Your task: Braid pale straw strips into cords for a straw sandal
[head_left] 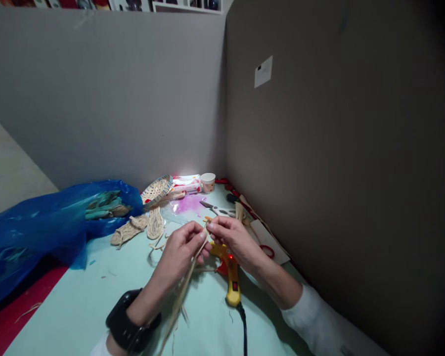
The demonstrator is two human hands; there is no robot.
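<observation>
Between both hands runs a pale straw-like fibre strand (183, 291), its long tail trailing down toward the table's near edge. My left hand (185, 247), with a black band at the wrist, pinches the strand near its upper end. Fingertips of my right hand (233, 237) close on the same end, close to the left thumb. Just under the right hand lies a yellow glue gun (233, 289) with a red light lit and a black cord. Beyond the hands rest woven fibre soles (155, 223) and scissors (218, 209).
A blue plastic bag (33, 227) holding dried leaves fills the left side. At the back stand a woven basket (157, 189), a pink-white packet (187, 184) and a paper cup (207, 183). Grey partitions (133, 99) close off the back and right; red-handled scissors (267, 251) lie at right.
</observation>
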